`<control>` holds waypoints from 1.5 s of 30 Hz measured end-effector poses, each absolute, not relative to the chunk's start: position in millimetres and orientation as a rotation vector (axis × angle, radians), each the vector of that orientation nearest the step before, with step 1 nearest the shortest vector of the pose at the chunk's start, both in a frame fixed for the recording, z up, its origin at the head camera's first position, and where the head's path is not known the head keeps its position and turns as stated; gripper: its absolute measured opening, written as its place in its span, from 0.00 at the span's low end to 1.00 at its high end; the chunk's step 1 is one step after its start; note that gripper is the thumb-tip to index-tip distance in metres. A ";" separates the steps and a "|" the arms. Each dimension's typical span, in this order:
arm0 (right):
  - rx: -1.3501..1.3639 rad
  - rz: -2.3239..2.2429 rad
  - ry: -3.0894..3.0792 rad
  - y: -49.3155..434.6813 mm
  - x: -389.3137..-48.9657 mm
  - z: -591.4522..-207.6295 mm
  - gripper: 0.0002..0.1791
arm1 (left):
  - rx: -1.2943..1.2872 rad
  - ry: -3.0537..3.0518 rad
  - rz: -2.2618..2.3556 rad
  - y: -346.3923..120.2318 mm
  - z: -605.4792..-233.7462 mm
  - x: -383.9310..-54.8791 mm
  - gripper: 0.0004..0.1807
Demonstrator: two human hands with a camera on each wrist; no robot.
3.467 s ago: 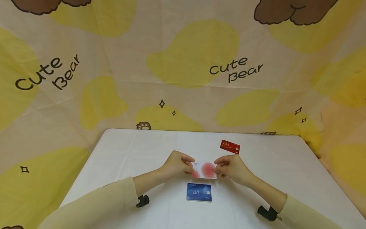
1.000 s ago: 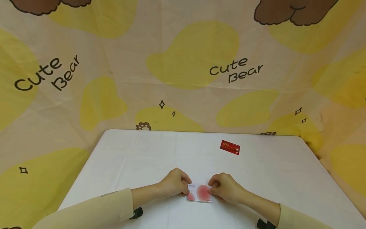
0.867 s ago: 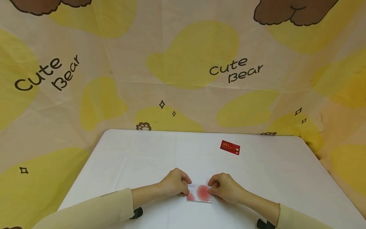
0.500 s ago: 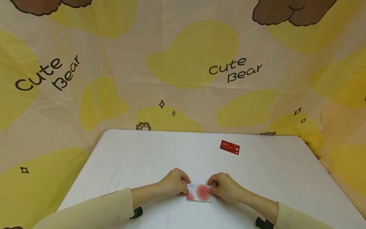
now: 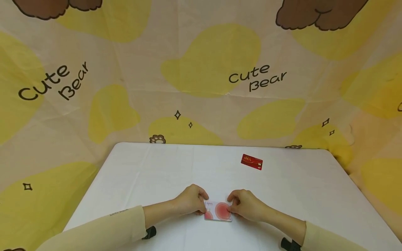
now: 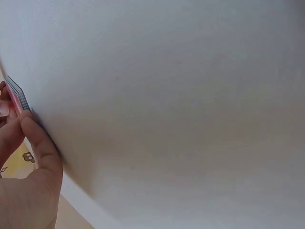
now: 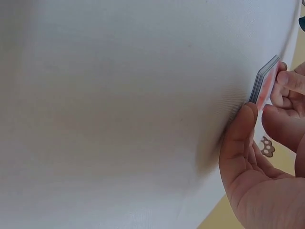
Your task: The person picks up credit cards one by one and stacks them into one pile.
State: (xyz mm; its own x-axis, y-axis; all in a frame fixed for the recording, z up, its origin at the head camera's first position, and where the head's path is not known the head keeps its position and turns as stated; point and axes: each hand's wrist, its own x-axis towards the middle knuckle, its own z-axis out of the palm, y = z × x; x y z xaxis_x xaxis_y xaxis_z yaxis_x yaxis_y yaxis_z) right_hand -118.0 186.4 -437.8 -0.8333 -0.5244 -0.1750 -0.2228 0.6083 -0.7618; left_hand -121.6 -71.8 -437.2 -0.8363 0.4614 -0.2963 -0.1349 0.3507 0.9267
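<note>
A white card with pink circles (image 5: 218, 211) lies on top of a small stack of cards near the front of the table. Several card edges (image 7: 260, 82) show beneath it in the right wrist view. At the stack's left end, the left hand (image 5: 190, 200) pinches it between thumb and fingers. Its opposite end is pinched the same way by the right hand (image 5: 248, 205). In the left wrist view the thumb and index finger meet at the corner of the stack (image 6: 18, 95). The blue card is hidden beneath the white one.
Farther back on the white table (image 5: 157, 170), to the right, a red VIP card (image 5: 252, 162) lies flat and slightly turned. Behind the table's far edge hangs a patterned cloth (image 5: 201, 69). A dark wrist strap (image 5: 150, 233) shows at the left sleeve.
Since 3.5 s ago both hands have brought the white card toward the person and onto the blue card, which it now covers. Over the last second the hands have hardly moved.
</note>
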 end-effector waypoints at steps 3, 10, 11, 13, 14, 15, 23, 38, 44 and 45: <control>-0.589 -1.085 2.467 188.8 -117.4 -436.6 0.10 | 0.299 2.100 1.501 -74.7 -437.2 -123.5 0.20; -0.519 -1.093 2.506 197.2 -119.4 -427.3 0.11 | 0.452 2.237 1.416 -75.9 -422.6 -132.3 0.21; -0.510 -1.099 2.511 198.6 -120.0 -425.6 0.10 | 0.464 2.247 1.415 -75.5 -419.6 -134.3 0.21; -0.496 -1.112 2.522 201.3 -121.5 -422.0 0.11 | 0.491 2.283 1.402 -74.5 -414.5 -139.0 0.21; -0.490 -1.115 2.529 202.6 -121.9 -419.9 0.11 | 0.502 2.304 1.395 -74.0 -412.1 -141.5 0.21; -0.487 -1.121 2.536 203.8 -122.5 -417.8 0.11 | 0.512 2.326 1.389 -73.4 -409.6 -144.2 0.20; -0.424 -1.188 2.556 216.4 -127.9 -406.4 0.14 | 0.536 2.441 1.389 -69.1 -396.0 -163.5 0.17; -0.228 -1.303 2.644 250.5 -148.1 -393.0 0.18 | 0.556 2.438 1.555 -44.7 -386.2 -198.7 0.17; -0.177 -1.344 2.693 263.8 -160.7 -388.6 0.18 | 0.555 2.430 1.580 -29.5 -388.9 -212.5 0.20; -0.174 -1.346 2.702 265.5 -162.4 -388.3 0.18 | 0.556 2.430 1.588 -27.1 -389.4 -215.0 0.20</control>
